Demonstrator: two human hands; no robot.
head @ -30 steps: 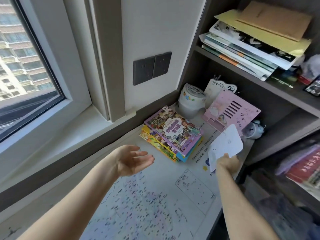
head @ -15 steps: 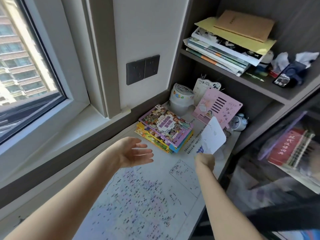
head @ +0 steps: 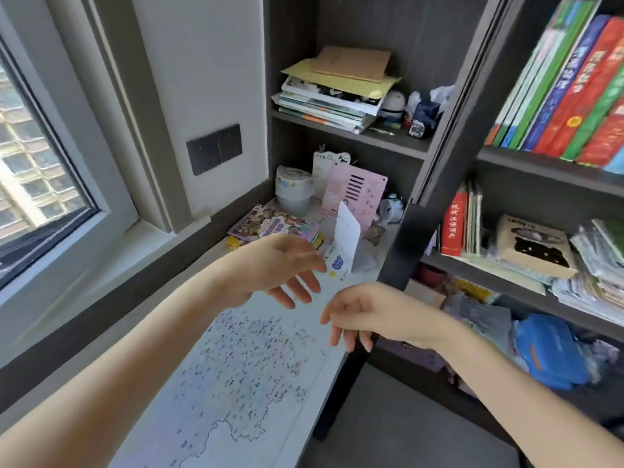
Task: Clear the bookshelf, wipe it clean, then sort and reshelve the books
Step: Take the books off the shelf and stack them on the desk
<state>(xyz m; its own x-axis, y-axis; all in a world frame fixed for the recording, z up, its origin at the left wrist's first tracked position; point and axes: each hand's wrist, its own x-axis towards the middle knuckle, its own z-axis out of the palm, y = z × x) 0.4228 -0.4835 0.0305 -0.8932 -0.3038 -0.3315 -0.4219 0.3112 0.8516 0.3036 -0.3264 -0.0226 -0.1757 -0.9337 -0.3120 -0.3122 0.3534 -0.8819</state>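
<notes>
The left hand (head: 270,265) and right hand (head: 371,309) are held empty, fingers loosely apart, above a white map-printed desk mat (head: 236,366).

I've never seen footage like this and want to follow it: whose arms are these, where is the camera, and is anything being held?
There is no machine here. A person wears one wide-angle camera on the head, looking down at their own bare arms. The left hand and right hand hover open over a map-covered desk; neither holds anything. At the back of the desk are a stack of colourful books, an upright white card and a pink board. To the right stands the dark bookshelf, with books on it.
</notes>
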